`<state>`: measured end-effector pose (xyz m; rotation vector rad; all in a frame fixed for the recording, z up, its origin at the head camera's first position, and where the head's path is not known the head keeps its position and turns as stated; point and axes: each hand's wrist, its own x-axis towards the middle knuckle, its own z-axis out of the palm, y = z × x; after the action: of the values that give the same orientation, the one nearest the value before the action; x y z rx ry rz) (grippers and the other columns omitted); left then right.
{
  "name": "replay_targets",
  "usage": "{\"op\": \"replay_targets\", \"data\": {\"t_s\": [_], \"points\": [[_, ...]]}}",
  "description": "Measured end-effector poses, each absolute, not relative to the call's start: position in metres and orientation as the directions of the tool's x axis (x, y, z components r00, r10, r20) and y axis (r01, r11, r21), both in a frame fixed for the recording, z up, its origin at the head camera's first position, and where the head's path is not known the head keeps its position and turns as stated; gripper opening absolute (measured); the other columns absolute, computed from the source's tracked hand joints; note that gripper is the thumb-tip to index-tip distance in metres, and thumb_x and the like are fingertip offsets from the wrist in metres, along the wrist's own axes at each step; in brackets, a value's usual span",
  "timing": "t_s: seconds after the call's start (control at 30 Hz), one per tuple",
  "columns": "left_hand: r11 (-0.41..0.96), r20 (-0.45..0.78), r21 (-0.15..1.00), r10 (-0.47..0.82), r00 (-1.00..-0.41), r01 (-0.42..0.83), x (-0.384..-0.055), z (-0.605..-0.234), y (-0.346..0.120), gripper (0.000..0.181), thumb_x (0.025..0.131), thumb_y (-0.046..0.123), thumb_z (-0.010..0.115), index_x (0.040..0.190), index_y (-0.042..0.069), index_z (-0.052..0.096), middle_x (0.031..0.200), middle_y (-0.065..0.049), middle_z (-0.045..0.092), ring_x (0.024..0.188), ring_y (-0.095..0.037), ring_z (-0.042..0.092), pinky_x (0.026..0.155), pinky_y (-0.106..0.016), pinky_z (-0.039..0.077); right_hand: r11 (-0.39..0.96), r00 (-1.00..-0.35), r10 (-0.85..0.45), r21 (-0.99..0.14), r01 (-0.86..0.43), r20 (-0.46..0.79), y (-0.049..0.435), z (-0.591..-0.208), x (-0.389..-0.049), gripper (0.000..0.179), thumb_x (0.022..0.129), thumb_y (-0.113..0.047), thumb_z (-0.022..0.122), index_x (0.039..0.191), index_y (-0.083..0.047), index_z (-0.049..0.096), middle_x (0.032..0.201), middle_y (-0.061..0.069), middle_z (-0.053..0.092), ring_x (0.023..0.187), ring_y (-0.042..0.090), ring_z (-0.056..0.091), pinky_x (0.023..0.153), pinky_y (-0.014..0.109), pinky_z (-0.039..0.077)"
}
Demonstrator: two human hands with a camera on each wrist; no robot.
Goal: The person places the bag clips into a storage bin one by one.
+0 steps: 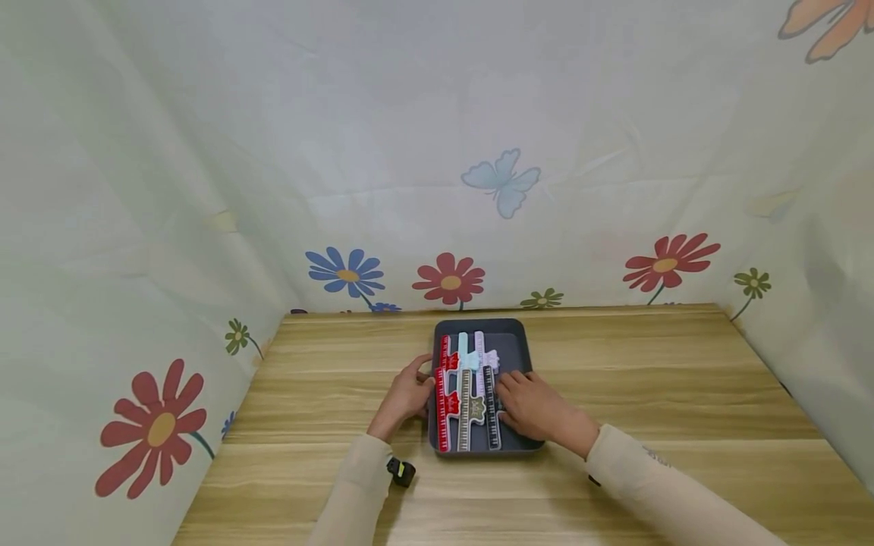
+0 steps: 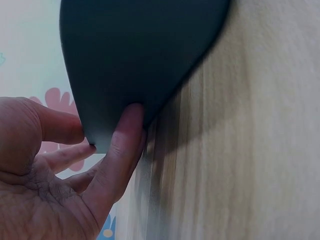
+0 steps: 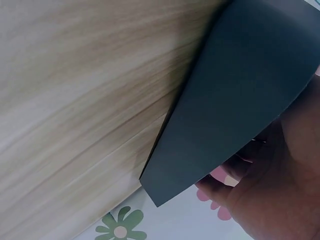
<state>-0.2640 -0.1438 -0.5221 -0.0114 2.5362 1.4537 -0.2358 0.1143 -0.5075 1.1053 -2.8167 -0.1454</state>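
Observation:
A dark grey tray (image 1: 508, 447) lies on the table with several piano-key music clips in it. My left hand (image 1: 410, 390) holds the tray at its left side; in the left wrist view its fingers (image 2: 122, 145) press on the outer wall. My right hand (image 1: 536, 406) reaches over the right rim and pinches the black clip (image 1: 491, 425) at its right side, where the handle is mostly hidden. Left of that clip lie a beige clip (image 1: 465, 425) and a red clip (image 1: 442, 425). Behind them are another red clip (image 1: 445, 345), a light blue clip (image 1: 463, 345) and a lilac clip (image 1: 479, 345).
The wooden table (image 1: 341, 364) extends around the tray on all sides. Behind it hangs a pale curtain (image 1: 382, 189) printed with flowers and a butterfly. A black strap piece (image 1: 401, 472) is on the left wrist.

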Motion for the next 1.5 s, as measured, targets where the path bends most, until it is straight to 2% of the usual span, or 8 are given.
{"op": "replay_targets", "data": {"t_s": [0.33, 0.63, 0.97, 1.23, 1.5], "points": [[0.510, -0.195, 0.852, 0.100, -0.976, -0.118, -0.269, -0.521, -0.143, 0.052, 0.100, 0.014, 0.050, 0.150, 0.018, 0.039, 0.119, -0.025, 0.062, 0.072, -0.023, 0.065, 0.047, -0.034, 0.057, 0.757, -0.754, -0.653, 0.056, -0.651, 0.063, 0.118, -0.506, -0.239, 0.049, 0.095, -0.042, 0.061, 0.128, -0.005, 0.060, 0.128, 0.013, 0.060, 0.118, 0.029, 0.056, 0.097, 0.051, 0.050], [0.497, -0.201, 0.859, 0.106, -0.974, -0.123, -0.265, -0.524, -0.141, 0.052, 0.100, 0.012, 0.050, 0.150, 0.017, 0.038, 0.118, -0.025, 0.062, 0.071, -0.023, 0.065, 0.047, -0.035, 0.058, 0.758, -0.752, -0.643, -0.024, -0.652, 0.147, 0.128, -0.502, -0.242, 0.044, 0.094, -0.032, 0.064, 0.131, -0.009, 0.059, 0.128, 0.011, 0.058, 0.116, 0.030, 0.056, 0.095, 0.053, 0.052], [0.495, -0.190, 0.862, 0.110, -0.976, -0.112, -0.267, -0.523, -0.147, 0.053, 0.100, 0.012, 0.050, 0.151, 0.016, 0.038, 0.118, -0.026, 0.061, 0.073, -0.024, 0.066, 0.047, -0.035, 0.057, 0.779, -0.759, -0.604, -0.024, -0.627, 0.244, 0.131, -0.482, -0.246, 0.049, 0.090, -0.029, 0.070, 0.134, -0.012, 0.057, 0.133, 0.009, 0.054, 0.121, 0.030, 0.054, 0.095, 0.053, 0.052], [0.512, -0.201, 0.850, 0.102, -0.974, -0.122, -0.260, -0.527, -0.153, 0.052, 0.100, 0.015, 0.050, 0.150, 0.019, 0.038, 0.119, -0.023, 0.061, 0.074, -0.023, 0.065, 0.047, -0.034, 0.057, 0.776, -0.754, -0.595, -0.044, -0.629, 0.280, 0.133, -0.481, -0.243, 0.048, 0.091, -0.030, 0.070, 0.134, -0.014, 0.057, 0.132, 0.010, 0.055, 0.121, 0.030, 0.054, 0.094, 0.053, 0.052], [0.530, -0.163, 0.845, 0.114, -0.980, -0.079, -0.262, -0.528, -0.155, 0.051, 0.099, 0.016, 0.052, 0.149, 0.016, 0.040, 0.119, -0.023, 0.062, 0.075, -0.021, 0.065, 0.048, -0.031, 0.057, 0.818, -0.800, -0.524, -0.089, -0.568, 0.292, 0.131, -0.475, -0.244, 0.055, 0.093, -0.037, 0.066, 0.141, -0.015, 0.052, 0.142, 0.013, 0.051, 0.129, 0.034, 0.050, 0.101, 0.056, 0.048]]}}
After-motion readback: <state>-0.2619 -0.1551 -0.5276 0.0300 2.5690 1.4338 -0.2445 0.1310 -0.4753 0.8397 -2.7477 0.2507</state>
